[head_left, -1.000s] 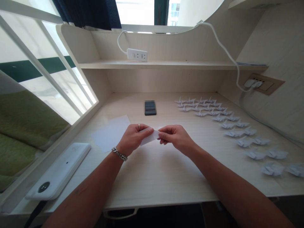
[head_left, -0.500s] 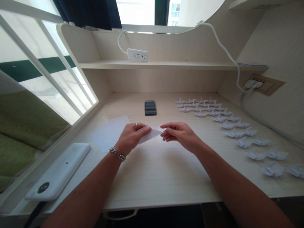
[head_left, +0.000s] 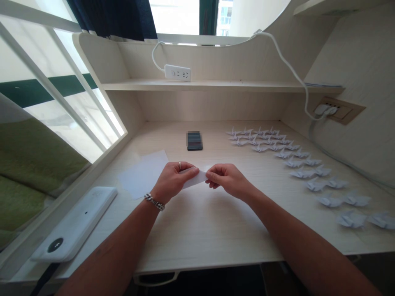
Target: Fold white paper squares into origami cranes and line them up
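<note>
Between my two hands, above the middle of the desk, is a small folded piece of white paper (head_left: 197, 179). My left hand (head_left: 175, 179), with a ring and a chain bracelet, grips its left part between thumb and fingers. At the paper's right tip, my right hand (head_left: 226, 177) is closed in a pinch, thumb against forefinger. Part of the paper is hidden behind my fingers. Loose white paper sheets (head_left: 143, 172) lie flat just left of my left hand. Several folded paper cranes (head_left: 304, 173) stand in rows on the right side of the desk.
Behind my hands lies a dark, blurred rectangular object (head_left: 194, 142). A long white device (head_left: 78, 222) with a black strap rests along the desk's left edge. On the shelf (head_left: 216, 85) stands a white power strip (head_left: 177, 72). Its cable hangs near the wall socket (head_left: 342, 111) at right.
My right hand has moved slightly left and its fingers, apart before, have closed on the paper's right tip. My left hand still holds the paper, shifted slightly right.
</note>
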